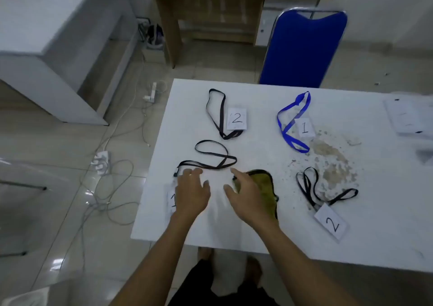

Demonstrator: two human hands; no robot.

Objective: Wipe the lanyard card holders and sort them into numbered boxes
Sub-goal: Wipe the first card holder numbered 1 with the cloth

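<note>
Holder in hand: I see a clear card holder point(172, 199) near the table's point(257, 230) left edge, mostly under my left hand point(191, 192); a "1" shows on it. Its black lanyard point(212, 155) loops away toward the table's middle.
Other holders: a "2" card point(236, 118) with black strap toward the far left; a "1" card point(304, 127) with blue strap point(293, 123) at the far middle; a second "2" card point(330, 222) with black strap near the front, right of my hands.
Left hand: palm down, fingers spread and relaxed, resting on the first holder.
Right hand point(244, 193): palm down, fingers loosely bent over a yellow-green cloth point(262, 176); I cannot tell whether it grips the cloth.
Table surface: a patch of tan crumbs point(332, 158) lies between the blue strap and the near "2" card.
Around: a blue chair point(304, 48) stands at the far edge; cables point(112, 188) trail over the floor to the left.
</note>
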